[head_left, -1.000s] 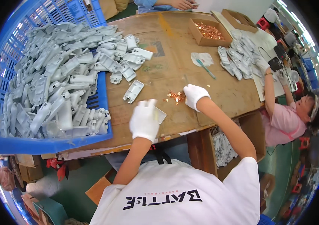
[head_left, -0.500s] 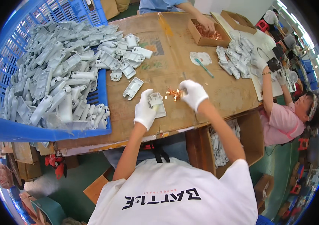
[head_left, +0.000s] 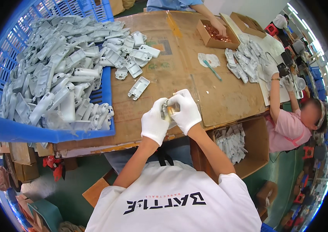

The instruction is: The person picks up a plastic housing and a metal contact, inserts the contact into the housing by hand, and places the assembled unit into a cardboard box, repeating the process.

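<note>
My left hand (head_left: 155, 123), in a white glove, is closed round a pale grey-white plastic housing (head_left: 174, 124), mostly hidden between my hands near the table's front edge. Pressed up against it is my right hand (head_left: 187, 113), also gloved, with thumb and fingers pinched together. A small copper-coloured piece (head_left: 170, 110) glints at those fingertips; its shape is too covered to make out. Just beyond my hands, one loose housing (head_left: 138, 88) lies open side up on the cardboard-covered table (head_left: 225, 104).
A blue crate (head_left: 48, 133) heaped with housings (head_left: 55, 73) stands at left, spilling onto the table. Across from me a person's hand (head_left: 220, 29) reaches into a box of copper parts (head_left: 210, 40). At right, a gloved co-worker (head_left: 287, 123) works beside more housings (head_left: 245, 62). An open carton (head_left: 258, 149) sits below.
My right hand has come left and nearer, from the small copper heap to the housing in my left hand. Both hands now meet, and they cover the housing and most of the heap's spot.
</note>
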A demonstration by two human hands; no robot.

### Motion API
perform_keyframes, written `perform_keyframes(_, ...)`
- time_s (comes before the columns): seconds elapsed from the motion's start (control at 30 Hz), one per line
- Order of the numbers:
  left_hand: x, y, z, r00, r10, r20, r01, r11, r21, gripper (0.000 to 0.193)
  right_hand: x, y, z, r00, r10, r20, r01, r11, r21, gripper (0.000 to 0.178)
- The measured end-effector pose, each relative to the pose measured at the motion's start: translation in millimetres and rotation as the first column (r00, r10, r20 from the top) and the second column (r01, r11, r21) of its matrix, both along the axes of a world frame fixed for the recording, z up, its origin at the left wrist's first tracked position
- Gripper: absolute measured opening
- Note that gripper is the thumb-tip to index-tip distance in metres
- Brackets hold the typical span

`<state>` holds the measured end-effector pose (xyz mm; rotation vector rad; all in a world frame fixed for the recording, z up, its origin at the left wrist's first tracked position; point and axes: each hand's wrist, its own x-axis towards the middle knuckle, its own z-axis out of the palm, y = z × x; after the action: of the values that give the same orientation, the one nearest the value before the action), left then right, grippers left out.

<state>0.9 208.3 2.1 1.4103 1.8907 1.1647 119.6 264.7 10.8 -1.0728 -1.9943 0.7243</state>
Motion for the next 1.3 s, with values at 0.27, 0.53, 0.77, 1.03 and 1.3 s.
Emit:
perform_keyframes(0.27,-3.5,-52.8,22.4,0.960,-0.212,0.181,0.232,0.967,-0.101,0.042,22.1,-62.2,8.7,0.997,-0.061,-0.055,0.017,0.815,-0.580,0.027)
perform_keyframes(0.53,-2.3,-105.1,-0.9,0.890,-0.333,0.312,0.421,0.864,-0.276,0.024,41.7,-135.2,-3.7,0.959,0.064,0.276,0.102,0.832,-0.545,0.014)
perform_keyframes(0.77,4.3,-126.2,25.6,0.898,-0.407,0.166,0.439,0.813,-0.381,0.022,42.4,-157.9,19.5,0.922,0.080,0.378,0.174,0.789,-0.590,0.010)
perform_keyframes(1.03,8.2,-120.0,19.5,0.910,-0.398,0.121,0.416,0.874,-0.252,0.017,48.4,-158.5,37.4,0.971,0.089,0.222,0.077,0.761,-0.644,0.016)
perform_keyframes(1.3,9.3,-112.9,9.3,0.901,-0.412,0.135,0.432,0.825,-0.363,0.013,48.3,-154.9,24.9,0.868,0.247,0.430,0.093,0.771,-0.630,0.024)
